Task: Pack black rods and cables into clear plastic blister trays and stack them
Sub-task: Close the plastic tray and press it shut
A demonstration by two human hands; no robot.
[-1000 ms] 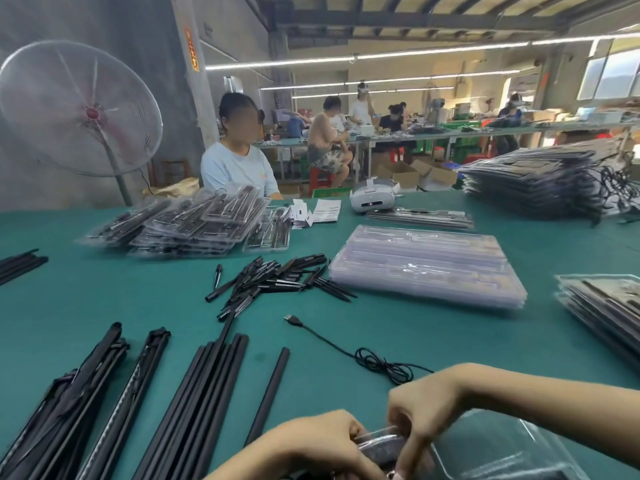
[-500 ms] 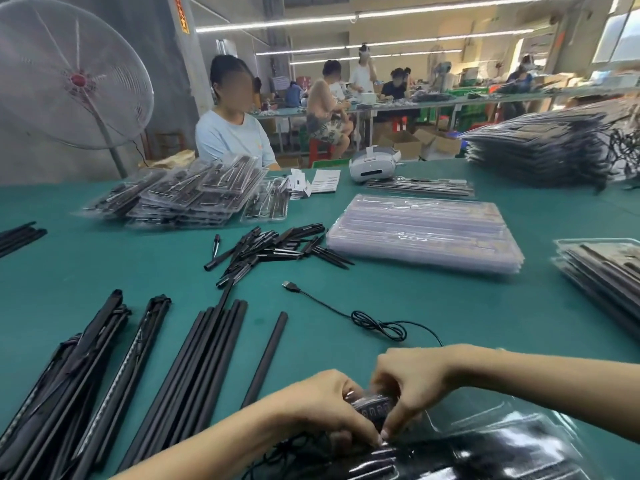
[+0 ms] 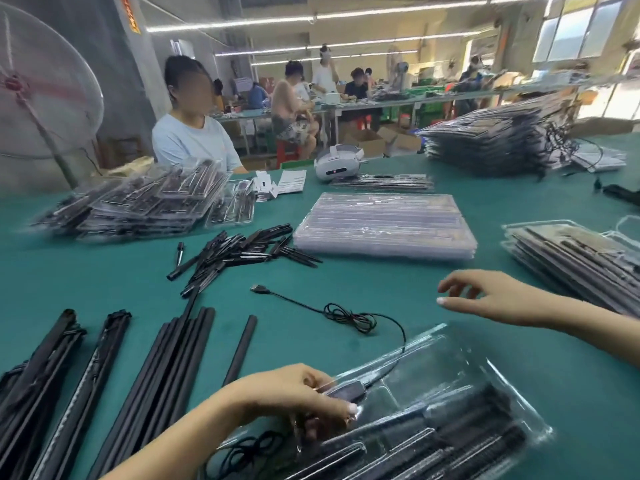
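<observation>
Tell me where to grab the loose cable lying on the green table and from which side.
Take the cable at its tangled coil, coming from above with the free right hand. The bunch stands proud of the table, so the fingers can pinch it; the thin straight run to the plug lies flat.

Head view, looking forward and down over the green table [image 3: 104, 278]

I am wearing the one wide camera; it is sitting close above my left hand [image 3: 294, 393] and right hand [image 3: 485, 296] at the near edge, facing the far workshop.
</observation>
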